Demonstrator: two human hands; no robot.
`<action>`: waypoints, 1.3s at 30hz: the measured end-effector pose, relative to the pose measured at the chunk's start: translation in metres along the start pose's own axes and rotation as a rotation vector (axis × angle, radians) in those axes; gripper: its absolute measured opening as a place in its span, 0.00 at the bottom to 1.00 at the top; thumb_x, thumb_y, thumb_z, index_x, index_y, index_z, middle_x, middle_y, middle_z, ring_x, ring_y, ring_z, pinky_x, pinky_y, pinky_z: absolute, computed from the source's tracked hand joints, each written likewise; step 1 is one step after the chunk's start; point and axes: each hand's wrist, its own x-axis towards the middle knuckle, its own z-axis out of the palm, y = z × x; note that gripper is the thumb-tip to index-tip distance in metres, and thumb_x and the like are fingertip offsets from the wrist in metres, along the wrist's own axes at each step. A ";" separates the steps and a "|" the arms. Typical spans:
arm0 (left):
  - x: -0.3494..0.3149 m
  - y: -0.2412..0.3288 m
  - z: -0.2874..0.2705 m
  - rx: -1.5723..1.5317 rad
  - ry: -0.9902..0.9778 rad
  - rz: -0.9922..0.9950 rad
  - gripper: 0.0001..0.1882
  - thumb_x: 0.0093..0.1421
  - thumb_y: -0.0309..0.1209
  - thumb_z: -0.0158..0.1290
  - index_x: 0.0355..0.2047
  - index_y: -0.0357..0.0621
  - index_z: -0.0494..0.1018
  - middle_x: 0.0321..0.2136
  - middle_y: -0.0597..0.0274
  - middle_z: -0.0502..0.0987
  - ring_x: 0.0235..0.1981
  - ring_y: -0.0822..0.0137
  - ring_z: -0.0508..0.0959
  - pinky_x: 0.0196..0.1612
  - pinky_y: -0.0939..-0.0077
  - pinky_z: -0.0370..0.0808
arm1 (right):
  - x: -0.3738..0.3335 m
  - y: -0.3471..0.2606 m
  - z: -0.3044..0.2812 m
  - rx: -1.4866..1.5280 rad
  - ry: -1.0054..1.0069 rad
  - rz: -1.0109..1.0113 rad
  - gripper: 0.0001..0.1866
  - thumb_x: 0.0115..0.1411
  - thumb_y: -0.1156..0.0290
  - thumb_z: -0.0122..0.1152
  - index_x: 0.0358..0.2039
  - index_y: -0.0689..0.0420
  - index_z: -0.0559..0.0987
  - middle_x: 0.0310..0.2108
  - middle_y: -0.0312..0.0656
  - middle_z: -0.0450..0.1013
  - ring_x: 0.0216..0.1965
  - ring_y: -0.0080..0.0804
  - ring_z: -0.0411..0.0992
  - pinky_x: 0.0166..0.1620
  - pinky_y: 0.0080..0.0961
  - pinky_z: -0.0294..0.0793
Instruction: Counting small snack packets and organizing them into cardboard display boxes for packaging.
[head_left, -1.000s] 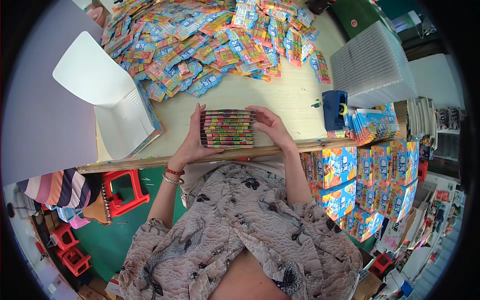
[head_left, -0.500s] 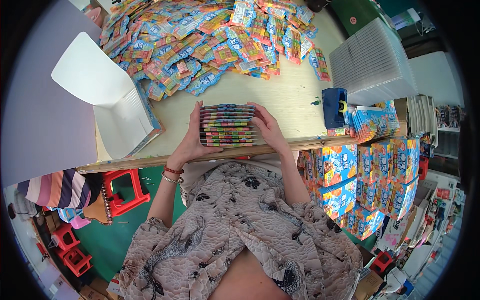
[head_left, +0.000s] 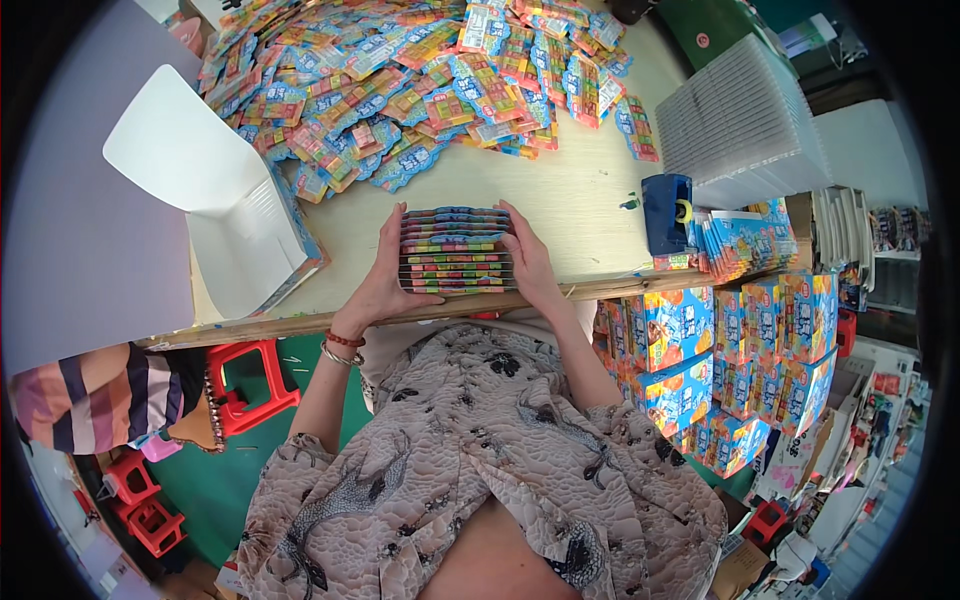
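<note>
Between my hands, at the table's front edge, is a neat stack of colourful blister packs (head_left: 455,250), their edges turned toward me. My left hand (head_left: 382,275) is closed on the stack's left side, thumb along its near edge. On the right side, my right hand (head_left: 532,262) presses against the same stack, fingers along its far corner. Farther off, a large loose heap of similar blister packs (head_left: 400,100) covers the back of the table. To the left of my hands stands an open box (head_left: 240,245) with a white inside and its lid flap raised.
At the right stand a blue tape dispenser (head_left: 667,215), a tall stack of clear plastic trays (head_left: 740,125) and folded printed cartons (head_left: 745,240). Filled blue-and-orange boxes (head_left: 675,335) are piled beside the table, lower right. Red stools (head_left: 255,385) and a person's striped clothing (head_left: 100,395) are at the left.
My right hand has shifted slightly on the stack, its fingers straighter along the side. The striped clothing at the left has moved farther into view. The stack stays in place.
</note>
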 end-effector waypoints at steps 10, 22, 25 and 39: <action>-0.001 -0.003 -0.003 0.081 -0.012 -0.043 0.72 0.37 0.32 0.73 0.66 0.45 0.25 0.61 0.47 0.51 0.61 0.53 0.59 0.63 0.64 0.59 | 0.001 0.002 -0.002 0.172 -0.069 0.047 0.25 0.70 0.67 0.39 0.65 0.57 0.55 0.62 0.45 0.60 0.59 0.33 0.61 0.59 0.27 0.60; 0.001 0.002 -0.010 0.078 0.004 0.101 0.53 0.35 0.34 0.71 0.58 0.40 0.53 0.51 0.49 0.57 0.54 0.54 0.63 0.58 0.67 0.62 | -0.013 -0.028 0.030 0.421 0.294 0.103 0.20 0.69 0.65 0.39 0.56 0.62 0.66 0.55 0.43 0.64 0.57 0.31 0.60 0.61 0.26 0.54; -0.013 0.010 -0.010 0.132 0.036 0.140 0.48 0.35 0.32 0.71 0.55 0.40 0.55 0.51 0.49 0.57 0.52 0.55 0.63 0.56 0.67 0.64 | -0.011 -0.025 0.031 0.518 0.235 0.111 0.23 0.68 0.60 0.39 0.56 0.62 0.65 0.53 0.44 0.66 0.56 0.32 0.62 0.61 0.28 0.57; -0.088 0.054 -0.219 0.261 0.497 -0.230 0.49 0.34 0.26 0.72 0.55 0.42 0.54 0.45 0.56 0.68 0.46 0.66 0.72 0.48 0.73 0.72 | 0.152 -0.154 0.185 0.178 -0.563 -0.430 0.33 0.64 0.50 0.47 0.62 0.61 0.58 0.57 0.53 0.57 0.59 0.45 0.57 0.62 0.33 0.55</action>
